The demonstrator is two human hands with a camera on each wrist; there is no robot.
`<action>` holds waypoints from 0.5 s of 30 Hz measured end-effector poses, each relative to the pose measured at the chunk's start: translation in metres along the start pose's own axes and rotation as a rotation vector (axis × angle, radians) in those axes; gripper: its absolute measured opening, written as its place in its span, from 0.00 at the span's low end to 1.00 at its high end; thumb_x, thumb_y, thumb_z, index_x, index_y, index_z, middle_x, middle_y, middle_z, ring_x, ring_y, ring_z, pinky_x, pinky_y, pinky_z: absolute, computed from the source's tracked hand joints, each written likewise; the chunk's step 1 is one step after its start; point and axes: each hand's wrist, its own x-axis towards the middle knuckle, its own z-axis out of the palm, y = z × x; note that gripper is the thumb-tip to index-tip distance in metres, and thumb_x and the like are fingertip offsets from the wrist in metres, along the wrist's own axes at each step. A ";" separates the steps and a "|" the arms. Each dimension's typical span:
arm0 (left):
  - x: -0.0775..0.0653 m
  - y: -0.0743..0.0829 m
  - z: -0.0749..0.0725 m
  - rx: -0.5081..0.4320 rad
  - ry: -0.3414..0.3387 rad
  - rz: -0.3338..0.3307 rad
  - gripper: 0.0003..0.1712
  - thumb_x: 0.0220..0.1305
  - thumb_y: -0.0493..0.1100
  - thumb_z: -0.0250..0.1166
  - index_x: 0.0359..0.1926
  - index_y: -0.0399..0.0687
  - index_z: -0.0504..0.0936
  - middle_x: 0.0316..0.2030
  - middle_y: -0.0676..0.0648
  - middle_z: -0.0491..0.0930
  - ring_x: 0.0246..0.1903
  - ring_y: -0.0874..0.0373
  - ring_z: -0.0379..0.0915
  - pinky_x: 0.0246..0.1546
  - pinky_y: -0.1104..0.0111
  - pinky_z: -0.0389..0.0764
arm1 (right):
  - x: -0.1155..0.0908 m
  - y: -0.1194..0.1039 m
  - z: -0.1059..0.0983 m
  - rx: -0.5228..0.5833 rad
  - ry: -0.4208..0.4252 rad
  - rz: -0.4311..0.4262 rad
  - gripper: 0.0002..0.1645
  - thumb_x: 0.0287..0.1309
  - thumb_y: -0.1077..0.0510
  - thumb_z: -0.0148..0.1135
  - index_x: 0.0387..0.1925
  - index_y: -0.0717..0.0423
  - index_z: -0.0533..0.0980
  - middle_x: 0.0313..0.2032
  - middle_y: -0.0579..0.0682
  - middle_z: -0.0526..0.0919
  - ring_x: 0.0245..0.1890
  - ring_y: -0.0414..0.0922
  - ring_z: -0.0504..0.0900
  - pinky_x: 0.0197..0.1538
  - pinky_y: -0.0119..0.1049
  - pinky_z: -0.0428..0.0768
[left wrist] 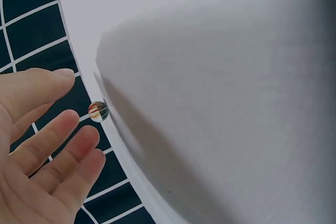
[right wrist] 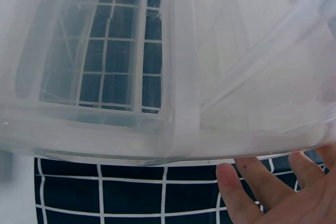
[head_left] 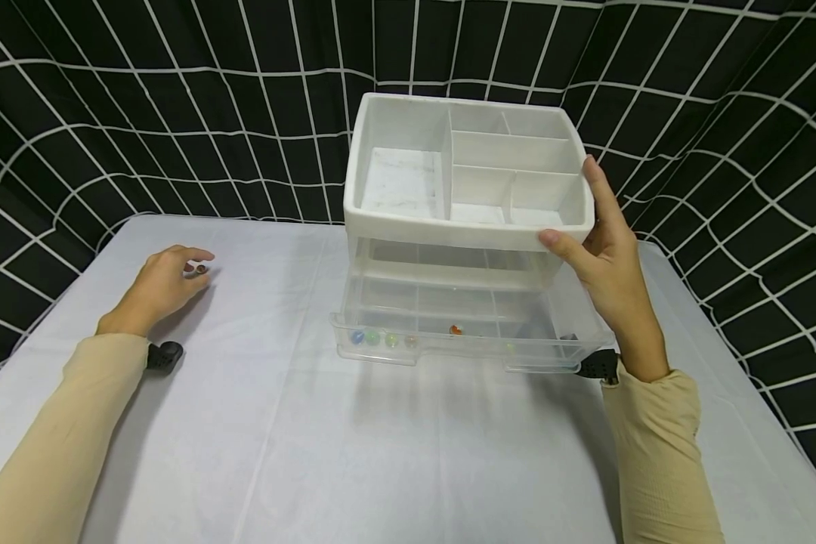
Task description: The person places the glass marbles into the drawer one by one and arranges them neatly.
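Observation:
My left hand (head_left: 159, 285) hovers at the table's left with its fingers loosely spread. A small glass marble (left wrist: 98, 112) with orange and white swirls lies just beyond its fingertips, showing a gap in the left wrist view. At the right, my right hand (head_left: 608, 261) grips the front right corner of a white drawer organizer (head_left: 449, 233), thumb over the front rim and fingers along the side. The organizer's clear drawer (head_left: 462, 347) is pulled out. Inside its front edge sit several marbles, among them a blue marble (head_left: 357, 337) and an orange marble (head_left: 456, 330).
The organizer's top has open compartments, one large compartment (head_left: 401, 181) at left and smaller ones at right. A white cloth (head_left: 258, 423) covers the table. Black fabric with a white grid (head_left: 245, 143) stands around the back and sides.

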 end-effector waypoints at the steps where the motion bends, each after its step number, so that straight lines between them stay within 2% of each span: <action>1: 0.001 0.000 0.000 0.003 -0.008 -0.011 0.24 0.66 0.34 0.60 0.62 0.32 0.73 0.59 0.25 0.68 0.54 0.31 0.68 0.54 0.38 0.69 | 0.000 0.000 0.000 0.001 -0.001 0.001 0.51 0.59 0.71 0.64 0.77 0.44 0.53 0.73 0.55 0.59 0.57 0.47 0.72 0.50 0.22 0.80; 6: 0.004 -0.002 0.000 0.013 -0.036 -0.045 0.24 0.66 0.35 0.60 0.62 0.31 0.72 0.57 0.25 0.69 0.53 0.31 0.68 0.56 0.37 0.69 | 0.000 0.000 0.000 -0.001 -0.002 -0.003 0.51 0.59 0.71 0.64 0.77 0.44 0.53 0.74 0.56 0.59 0.57 0.47 0.72 0.50 0.22 0.80; 10: 0.005 -0.004 0.001 0.030 -0.041 -0.043 0.24 0.66 0.35 0.60 0.61 0.29 0.72 0.54 0.24 0.72 0.52 0.32 0.68 0.57 0.37 0.67 | 0.000 0.000 0.000 0.000 -0.002 -0.007 0.51 0.59 0.71 0.64 0.77 0.44 0.53 0.73 0.56 0.59 0.57 0.46 0.72 0.50 0.22 0.79; 15: 0.005 -0.003 0.001 0.063 -0.063 -0.067 0.25 0.66 0.35 0.60 0.61 0.27 0.71 0.55 0.22 0.71 0.57 0.29 0.65 0.63 0.35 0.62 | 0.000 0.000 0.000 0.002 -0.001 -0.006 0.51 0.59 0.71 0.64 0.77 0.45 0.53 0.73 0.57 0.59 0.57 0.46 0.72 0.51 0.22 0.79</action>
